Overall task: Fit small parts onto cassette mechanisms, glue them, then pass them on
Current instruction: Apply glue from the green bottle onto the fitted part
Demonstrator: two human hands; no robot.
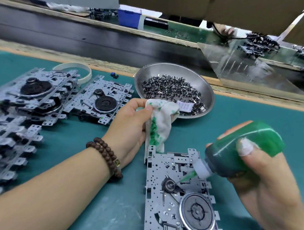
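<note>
**Glue step in hand, nozzle on the hub**

Head view: right hand (266, 163) was clenched round the green glue bottle (241, 149), tilted down and left, its nozzle tip (183, 179) right at the small round hub (169, 185) of the cassette mechanism (178, 198) lying flat on the teal desk (100, 214), near the front edge. Looked like the gluing step, so the small part was probably seated already (can't confirm from here). Whether glue was flowing: couldn't tell.

Left hand (130, 123) pinched a white rag (160, 123) stained green, held above the mechanism's far edge; the rag's lower end hung down to that edge. A bead bracelet (105, 156) sat on the left wrist.

Next move, my read: a small dab only, lift the nozzle straight off, wipe the tip with the rag, then pass the unit on. Risk was drip onto the big flywheel (197, 214) just beside the hub.

Room: open desk to the left of the mechanism and between it and the steel bowl (206, 87) of small parts (173, 91). Left side was crowded: a loose mechanism (103, 99) and a stack of mechanisms (28, 96) reaching the left frame edge, a tape roll (85, 70) behind them. Beyond the desk's far wooden edge ran a dark conveyor (73, 36), the likely pass-on route, though the bowl stood near that edge.
</note>
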